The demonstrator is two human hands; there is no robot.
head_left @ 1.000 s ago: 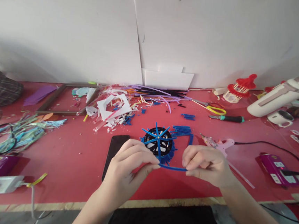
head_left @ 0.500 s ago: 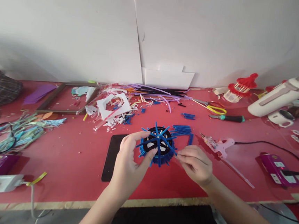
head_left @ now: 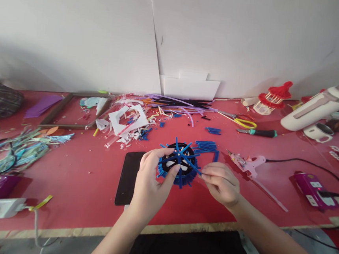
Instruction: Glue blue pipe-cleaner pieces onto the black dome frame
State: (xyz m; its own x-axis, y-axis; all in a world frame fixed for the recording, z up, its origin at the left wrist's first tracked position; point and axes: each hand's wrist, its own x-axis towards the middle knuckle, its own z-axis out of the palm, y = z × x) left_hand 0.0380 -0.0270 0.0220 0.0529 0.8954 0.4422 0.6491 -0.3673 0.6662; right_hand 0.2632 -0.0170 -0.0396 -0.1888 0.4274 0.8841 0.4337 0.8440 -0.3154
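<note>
Having moved in, the left hand [head_left: 152,177] is now holding the blue-and-black spoked wheel [head_left: 186,162] between thumb and fingers; the right hand [head_left: 221,183] is pinching one blue spoke [head_left: 195,167] by its outer end; several spokes are already radiating; cut blue stems [head_left: 206,147] are lying unused beyond the grip.

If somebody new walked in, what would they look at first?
Probably the spiky blue-and-black craft in the middle of the red table, with the left hand at it and the right hand pinching a blue strip at its edge. Next might come the little red-roofed tower at the back right, near the big white bottle.
</note>
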